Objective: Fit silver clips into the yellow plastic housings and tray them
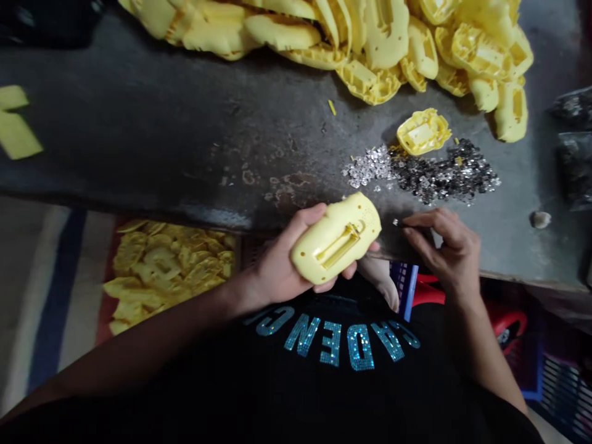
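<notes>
My left hand (pixel 282 262) is closed round a yellow plastic shell (pixel 340 237), whose outer face with a long battery slot and small holes points up at me. The shell is held tilted, just off the table's near edge. To its right, my right hand (pixel 446 246) pinches a small shiny metal piece (pixel 396 222) between thumb and fingertips, apart from the shell. Beyond that hand lies a pile of small metal pieces (pixel 444 176), silvery at the left and darker at the right. A yellow shell half (pixel 423 132), open side up, rests at the pile's far edge.
A big heap of yellow shells (pixel 287 31) spreads along the table's far side. More yellow parts (pixel 171 265) fill a container below the table, at left. Plastic bags of dark pieces (pixel 576 166) lie at the right edge. A blue basket (pixel 407 290) stands under the table.
</notes>
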Demonstrator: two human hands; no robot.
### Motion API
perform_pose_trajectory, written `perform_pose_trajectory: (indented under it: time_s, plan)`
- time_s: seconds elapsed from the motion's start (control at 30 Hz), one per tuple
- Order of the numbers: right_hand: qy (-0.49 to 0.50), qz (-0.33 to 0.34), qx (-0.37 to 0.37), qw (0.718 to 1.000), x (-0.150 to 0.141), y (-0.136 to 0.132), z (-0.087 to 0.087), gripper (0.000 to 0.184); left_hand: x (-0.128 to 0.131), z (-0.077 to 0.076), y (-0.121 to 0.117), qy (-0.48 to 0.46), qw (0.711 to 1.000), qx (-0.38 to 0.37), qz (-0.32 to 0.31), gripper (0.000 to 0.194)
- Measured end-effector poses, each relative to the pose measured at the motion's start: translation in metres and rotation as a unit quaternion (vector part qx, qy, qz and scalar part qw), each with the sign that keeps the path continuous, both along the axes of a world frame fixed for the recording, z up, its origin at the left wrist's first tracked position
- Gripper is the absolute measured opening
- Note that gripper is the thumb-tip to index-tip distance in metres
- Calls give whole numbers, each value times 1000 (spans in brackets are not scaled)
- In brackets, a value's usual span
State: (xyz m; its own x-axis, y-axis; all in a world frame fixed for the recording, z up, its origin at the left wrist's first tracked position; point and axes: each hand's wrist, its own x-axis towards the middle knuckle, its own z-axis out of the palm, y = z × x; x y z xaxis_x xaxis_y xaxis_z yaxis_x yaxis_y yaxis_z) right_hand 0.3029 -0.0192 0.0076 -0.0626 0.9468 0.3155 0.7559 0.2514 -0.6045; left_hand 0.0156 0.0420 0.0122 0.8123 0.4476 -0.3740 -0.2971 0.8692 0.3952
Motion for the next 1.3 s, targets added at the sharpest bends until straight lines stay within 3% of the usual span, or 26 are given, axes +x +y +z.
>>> perform_pose_trajectory:
  time_s: [0.17,0.3,0.63,0.87,0.97,1.07,1.2,1.3]
  plan:
    - [105,97,46,989,-25,4,29,25,2,-7,-5,-24,999,33,-27,72]
    - [24,113,43,992,-37,10,42,17,2,-10,-6,-52,998,21,-29,74]
    - [-13,156,85,984,-46,8,43,28,3,-8,-7,-17,998,53,-23,76]
    - [-53,164,110,979,-48,6,42,33,6,-3,-9,-10,998,56,37,64]
    - [9,136,102,985,-49,7,46,30,4,-5,-9,-3,998,65,18,64]
    - [113,98,69,986,-53,15,50,24,2,-5,-6,1,995,91,-48,67]
    - [138,122,30,982,-60,29,33,14,1,-3,-2,11,991,117,-61,61]
    - [191,62,61,978,-65,33,6,5,-1,0,-3,9,989,146,-7,74]
